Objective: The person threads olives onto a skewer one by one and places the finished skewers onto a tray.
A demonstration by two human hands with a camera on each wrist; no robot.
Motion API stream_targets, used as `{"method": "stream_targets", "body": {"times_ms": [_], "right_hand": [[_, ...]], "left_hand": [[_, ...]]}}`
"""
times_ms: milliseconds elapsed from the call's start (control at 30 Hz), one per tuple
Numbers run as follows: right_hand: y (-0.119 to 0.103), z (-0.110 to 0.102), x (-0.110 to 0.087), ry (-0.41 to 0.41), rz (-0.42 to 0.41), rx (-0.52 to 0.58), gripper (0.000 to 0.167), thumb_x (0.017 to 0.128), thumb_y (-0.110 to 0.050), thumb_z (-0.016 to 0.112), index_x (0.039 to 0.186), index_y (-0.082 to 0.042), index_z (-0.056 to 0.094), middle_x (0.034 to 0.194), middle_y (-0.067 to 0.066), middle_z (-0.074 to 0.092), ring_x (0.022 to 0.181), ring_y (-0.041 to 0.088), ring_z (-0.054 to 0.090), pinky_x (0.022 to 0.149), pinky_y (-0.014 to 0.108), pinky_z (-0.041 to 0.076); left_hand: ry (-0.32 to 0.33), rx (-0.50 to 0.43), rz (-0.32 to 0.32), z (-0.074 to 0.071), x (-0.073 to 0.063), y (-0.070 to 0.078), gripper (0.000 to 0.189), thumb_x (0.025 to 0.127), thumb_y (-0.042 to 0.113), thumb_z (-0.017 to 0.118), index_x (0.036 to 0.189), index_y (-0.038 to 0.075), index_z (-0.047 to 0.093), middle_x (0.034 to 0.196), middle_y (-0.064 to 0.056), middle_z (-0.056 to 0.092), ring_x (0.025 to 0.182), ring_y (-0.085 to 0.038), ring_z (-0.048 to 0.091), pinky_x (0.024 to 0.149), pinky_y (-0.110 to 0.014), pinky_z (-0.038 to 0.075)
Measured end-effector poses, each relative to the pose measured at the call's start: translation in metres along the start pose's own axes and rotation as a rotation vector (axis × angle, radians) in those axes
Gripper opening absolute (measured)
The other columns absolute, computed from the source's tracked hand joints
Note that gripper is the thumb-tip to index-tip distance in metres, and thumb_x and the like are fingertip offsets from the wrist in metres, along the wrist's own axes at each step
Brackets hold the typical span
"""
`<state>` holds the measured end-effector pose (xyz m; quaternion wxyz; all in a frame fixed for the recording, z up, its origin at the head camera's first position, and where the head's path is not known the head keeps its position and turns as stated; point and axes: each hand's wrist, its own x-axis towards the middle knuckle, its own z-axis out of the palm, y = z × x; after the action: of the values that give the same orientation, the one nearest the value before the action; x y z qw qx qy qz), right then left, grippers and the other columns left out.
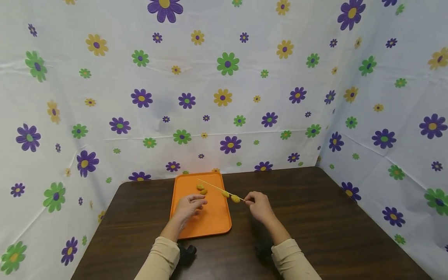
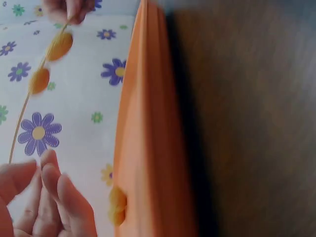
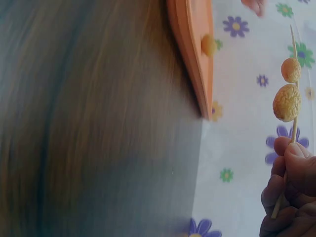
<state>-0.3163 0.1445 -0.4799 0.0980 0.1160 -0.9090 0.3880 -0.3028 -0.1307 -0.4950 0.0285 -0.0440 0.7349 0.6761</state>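
My right hand (image 1: 260,206) pinches a thin wooden skewer (image 3: 295,131) between thumb and fingers near its blunt end, which sticks out below the palm. Two wrinkled golden-yellow oval pieces are threaded on it: a larger one (image 3: 287,102) nearer the hand and a smaller one (image 3: 291,70) beyond. In the head view the skewer slants up and left over the orange tray (image 1: 213,225), its pointed end bare. My left hand (image 1: 189,206) hovers above the tray's left part, fingers loosely bent, with nothing visible between them. Two more yellow pieces (image 1: 201,188) lie on the tray just beyond it.
Beneath the tray is a dark brown wooden table (image 1: 301,221). A white cloth (image 1: 196,116) printed with purple, green and yellow flowers hangs behind and along the sides. Black straps with devices (image 1: 187,252) sit at both wrists, below beige sleeves.
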Motion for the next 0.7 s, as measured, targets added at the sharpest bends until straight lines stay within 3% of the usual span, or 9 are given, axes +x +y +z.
{"method": "stream_targets", "body": {"times_ms": [67, 200, 300, 467, 700], "right_hand": [[0.007, -0.004, -0.001, 0.007, 0.013, 0.003, 0.013, 0.089, 0.007, 0.07, 0.085, -0.005, 0.074, 0.084, 0.005, 0.069, 0.076, 0.021, 0.057, 0.071, 0.041, 0.053], [0.017, -0.009, -0.002, -0.004, 0.031, 0.012, 0.01, 0.09, 0.006, 0.069, 0.088, -0.003, 0.074, 0.085, 0.005, 0.069, 0.076, 0.021, 0.056, 0.069, 0.04, 0.053], [0.02, -0.01, -0.001, -0.008, 0.04, 0.016, 0.01, 0.09, 0.006, 0.07, 0.089, -0.003, 0.074, 0.085, 0.005, 0.069, 0.076, 0.021, 0.057, 0.07, 0.04, 0.053], [0.025, -0.014, 0.0, 0.012, 0.051, 0.006, 0.01, 0.09, 0.006, 0.07, 0.087, -0.003, 0.074, 0.085, 0.005, 0.069, 0.077, 0.021, 0.057, 0.072, 0.042, 0.053], [0.027, -0.018, 0.001, 0.001, 0.059, 0.007, 0.01, 0.091, 0.003, 0.07, 0.086, -0.005, 0.074, 0.085, 0.008, 0.069, 0.08, 0.022, 0.059, 0.072, 0.042, 0.053]], "left_hand": [[0.032, 0.164, 0.025, -0.003, 0.004, 0.005, 0.026, 0.1, 0.012, 0.065, 0.12, -0.004, 0.069, 0.105, -0.014, 0.074, 0.088, -0.025, 0.064, 0.074, -0.033, 0.057], [0.104, 0.58, 0.099, -0.007, 0.016, 0.015, 0.019, 0.1, 0.014, 0.065, 0.113, 0.003, 0.074, 0.105, -0.01, 0.073, 0.087, -0.021, 0.065, 0.075, -0.036, 0.055], [0.143, 0.766, 0.096, -0.007, 0.026, 0.024, 0.019, 0.099, 0.019, 0.066, 0.112, 0.008, 0.075, 0.108, -0.008, 0.073, 0.085, -0.022, 0.064, 0.073, -0.039, 0.054], [0.149, 0.867, 0.036, -0.004, 0.04, 0.029, 0.019, 0.099, 0.025, 0.066, 0.109, 0.011, 0.073, 0.103, -0.006, 0.071, 0.074, -0.02, 0.06, 0.058, -0.031, 0.046], [0.171, 0.89, -0.01, -0.001, 0.053, 0.013, 0.021, 0.097, 0.023, 0.065, 0.11, 0.008, 0.074, 0.1, -0.008, 0.071, 0.071, -0.021, 0.057, 0.056, -0.033, 0.043]]}}
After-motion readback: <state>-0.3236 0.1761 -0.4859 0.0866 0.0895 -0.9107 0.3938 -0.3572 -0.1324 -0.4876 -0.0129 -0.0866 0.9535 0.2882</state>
